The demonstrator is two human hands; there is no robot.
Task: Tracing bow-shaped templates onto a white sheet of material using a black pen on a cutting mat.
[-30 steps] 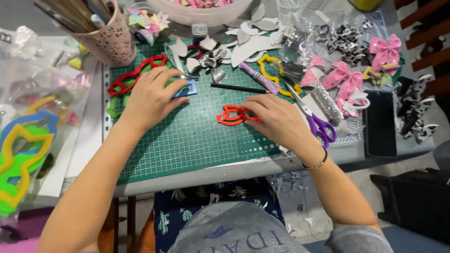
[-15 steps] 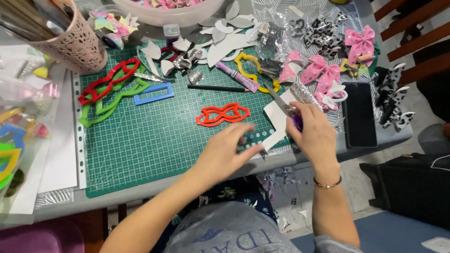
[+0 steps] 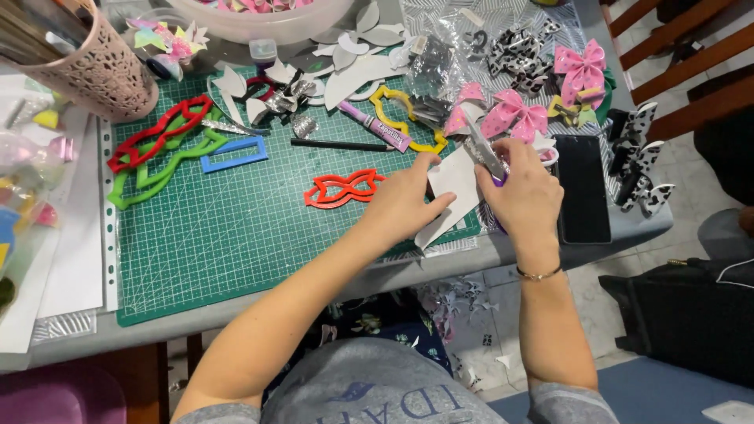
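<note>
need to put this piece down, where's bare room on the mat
Free: cutting mat below the red bow template and blue frame, left of the left hand. Crowded: the mat's top edge and the pink bows by the right hand.

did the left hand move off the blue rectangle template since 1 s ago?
Yes. The left hand has gone rightward along the green cutting mat, away from the blue rectangle template, onto the white sheet.

left hand (image 3: 404,206) pinching, right hand (image 3: 525,195) seemingly gripping
</note>
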